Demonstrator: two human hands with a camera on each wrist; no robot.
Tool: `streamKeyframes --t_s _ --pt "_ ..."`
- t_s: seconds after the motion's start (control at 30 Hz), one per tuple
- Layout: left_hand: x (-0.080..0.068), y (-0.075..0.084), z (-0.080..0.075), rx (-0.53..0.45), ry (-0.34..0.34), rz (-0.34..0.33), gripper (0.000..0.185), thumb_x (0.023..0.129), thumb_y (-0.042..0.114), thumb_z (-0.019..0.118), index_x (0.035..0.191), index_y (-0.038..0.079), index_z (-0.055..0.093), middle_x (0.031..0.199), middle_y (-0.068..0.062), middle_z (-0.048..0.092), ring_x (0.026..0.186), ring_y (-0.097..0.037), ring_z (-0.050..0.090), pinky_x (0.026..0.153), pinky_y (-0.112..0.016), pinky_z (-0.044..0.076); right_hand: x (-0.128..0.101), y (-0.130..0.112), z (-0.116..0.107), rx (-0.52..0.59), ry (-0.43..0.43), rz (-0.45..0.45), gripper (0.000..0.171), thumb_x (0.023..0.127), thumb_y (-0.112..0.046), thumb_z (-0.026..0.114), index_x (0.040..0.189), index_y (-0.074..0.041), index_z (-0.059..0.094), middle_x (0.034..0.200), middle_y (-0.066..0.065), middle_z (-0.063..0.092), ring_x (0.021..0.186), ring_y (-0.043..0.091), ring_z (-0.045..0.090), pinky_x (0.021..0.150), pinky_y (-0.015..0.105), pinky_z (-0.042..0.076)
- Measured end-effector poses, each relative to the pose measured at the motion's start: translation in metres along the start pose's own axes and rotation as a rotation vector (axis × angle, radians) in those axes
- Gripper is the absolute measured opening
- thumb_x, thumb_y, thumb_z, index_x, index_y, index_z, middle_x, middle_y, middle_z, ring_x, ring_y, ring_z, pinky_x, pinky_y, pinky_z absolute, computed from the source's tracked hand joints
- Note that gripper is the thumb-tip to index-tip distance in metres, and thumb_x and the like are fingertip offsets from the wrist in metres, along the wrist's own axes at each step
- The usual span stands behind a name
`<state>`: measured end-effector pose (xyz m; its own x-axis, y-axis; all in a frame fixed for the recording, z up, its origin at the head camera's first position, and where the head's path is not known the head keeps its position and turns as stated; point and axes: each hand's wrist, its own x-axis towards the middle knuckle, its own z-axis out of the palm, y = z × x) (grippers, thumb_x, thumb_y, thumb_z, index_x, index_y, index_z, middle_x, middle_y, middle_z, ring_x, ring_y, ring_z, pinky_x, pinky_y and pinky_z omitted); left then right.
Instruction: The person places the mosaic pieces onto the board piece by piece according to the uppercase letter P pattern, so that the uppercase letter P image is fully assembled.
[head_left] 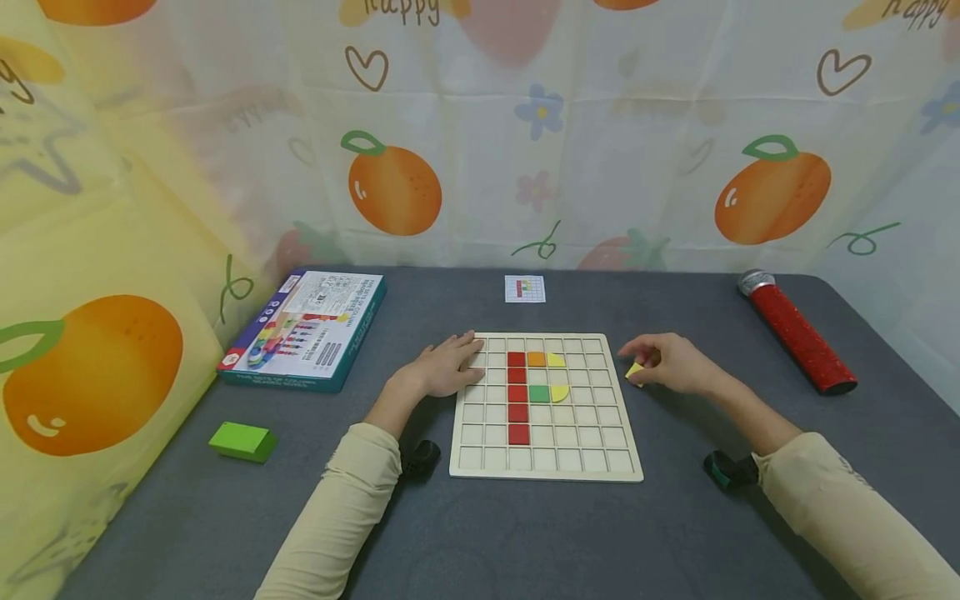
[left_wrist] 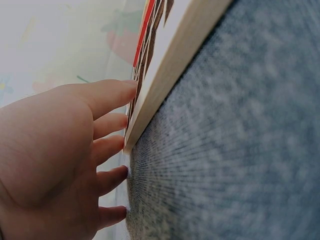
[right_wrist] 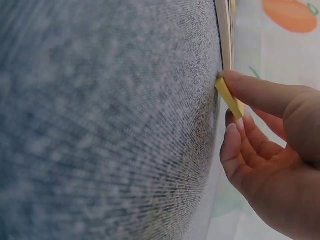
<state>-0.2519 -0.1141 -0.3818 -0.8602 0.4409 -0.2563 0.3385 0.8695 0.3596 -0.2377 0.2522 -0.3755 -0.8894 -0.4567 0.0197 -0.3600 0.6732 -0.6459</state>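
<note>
A pale wooden grid board (head_left: 547,477) lies on the dark table. Several red square tiles (head_left: 517,412) form a column in it. To their right sit an orange tile (head_left: 536,359), a green tile (head_left: 538,393) and two yellow tiles with rounded sides (head_left: 559,393). My left hand (head_left: 447,367) rests at the board's upper left edge, fingers spread and fairly straight. Just off the board's right side, my right hand (head_left: 678,364) pinches a small yellow tile (right_wrist: 229,97) between thumb and fingers, tilted and low over the table. The fingers partly hide its shape.
A printed card (head_left: 525,289) lies behind the board. At the back left is a boxed game (head_left: 307,325), with a green block (head_left: 243,442) in front of it. A red glittery microphone (head_left: 797,333) lies at the right. A patterned cloth hangs behind the table.
</note>
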Motion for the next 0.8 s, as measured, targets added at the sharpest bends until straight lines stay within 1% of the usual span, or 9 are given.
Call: streamKeyframes --t_s 0.17,0.3,0.37,0.43,0.53,0.63,0.73,0.8 --pt "0.000 0.000 0.000 0.001 -0.001 0.009 0.064 0.100 0.038 0.047 0.153 0.012 0.022 0.158 -0.009 0.012 0.144 -0.030 0.008 0.111 -0.055 0.009 -0.001 -0.003 0.000 -0.066 0.037 0.002 0.029 0.081 -0.002 0.075 0.108 0.004 0.065 0.076 0.002 0.056 0.063 0.015 0.051 0.052 0.028 0.041" --pt "-0.001 0.000 -0.001 0.004 0.001 0.015 0.064 0.100 0.038 0.047 0.153 0.012 0.023 0.158 -0.009 0.012 0.144 -0.030 0.008 0.111 -0.055 0.010 -0.002 -0.005 0.000 -0.110 0.073 -0.003 0.024 0.082 -0.002 0.073 0.105 0.003 0.066 0.077 0.002 0.056 0.065 0.015 0.052 0.055 0.030 0.042" --pt "-0.002 0.000 -0.001 0.004 -0.001 0.012 0.064 0.100 0.038 0.047 0.153 0.013 0.022 0.158 -0.009 0.012 0.144 -0.030 0.008 0.111 -0.055 0.009 -0.003 -0.006 0.000 -0.117 0.095 0.014 0.021 0.084 -0.005 0.072 0.103 0.002 0.067 0.077 0.002 0.059 0.066 0.016 0.054 0.057 0.031 0.043" --pt "-0.002 0.001 -0.001 0.001 -0.002 0.009 0.064 0.100 0.038 0.047 0.153 0.013 0.022 0.158 -0.008 0.012 0.144 -0.030 0.008 0.111 -0.055 0.009 -0.003 -0.005 0.000 -0.109 0.119 0.050 0.019 0.086 -0.009 0.071 0.102 0.000 0.069 0.078 0.001 0.062 0.069 0.017 0.058 0.058 0.032 0.044" --pt "-0.002 0.001 -0.001 -0.001 -0.002 0.009 0.064 0.100 0.038 0.047 0.153 0.013 0.022 0.158 -0.008 0.012 0.144 -0.030 0.008 0.111 -0.055 0.009 -0.004 -0.007 0.000 -0.059 0.145 0.131 0.020 0.088 -0.015 0.070 0.102 -0.001 0.070 0.081 0.003 0.067 0.073 0.020 0.062 0.061 0.034 0.046" --pt "-0.002 0.000 -0.001 -0.001 -0.001 0.016 0.063 0.100 0.038 0.047 0.153 0.012 0.023 0.158 -0.009 0.012 0.144 -0.030 0.008 0.111 -0.055 0.009 -0.004 -0.008 0.000 0.033 0.144 0.214 0.026 0.089 -0.020 0.070 0.105 0.000 0.069 0.088 0.008 0.070 0.077 0.022 0.064 0.064 0.035 0.050" --pt "-0.002 0.000 -0.001 0.000 -0.002 0.022 0.063 0.100 0.037 0.047 0.153 0.012 0.023 0.158 -0.009 0.012 0.143 -0.030 0.008 0.111 -0.056 0.010 -0.004 -0.011 -0.001 0.133 0.132 0.265 0.033 0.090 -0.022 0.069 0.111 0.003 0.067 0.094 0.012 0.070 0.081 0.025 0.065 0.070 0.037 0.053" --pt "-0.002 -0.001 -0.001 -0.003 -0.002 0.025 0.063 0.101 0.037 0.047 0.153 0.012 0.023 0.158 -0.009 0.012 0.143 -0.031 0.008 0.110 -0.056 0.010 -0.002 -0.012 -0.001 0.206 0.123 0.288 0.037 0.090 -0.023 0.069 0.114 0.005 0.065 0.098 0.014 0.070 0.084 0.025 0.066 0.072 0.036 0.054"
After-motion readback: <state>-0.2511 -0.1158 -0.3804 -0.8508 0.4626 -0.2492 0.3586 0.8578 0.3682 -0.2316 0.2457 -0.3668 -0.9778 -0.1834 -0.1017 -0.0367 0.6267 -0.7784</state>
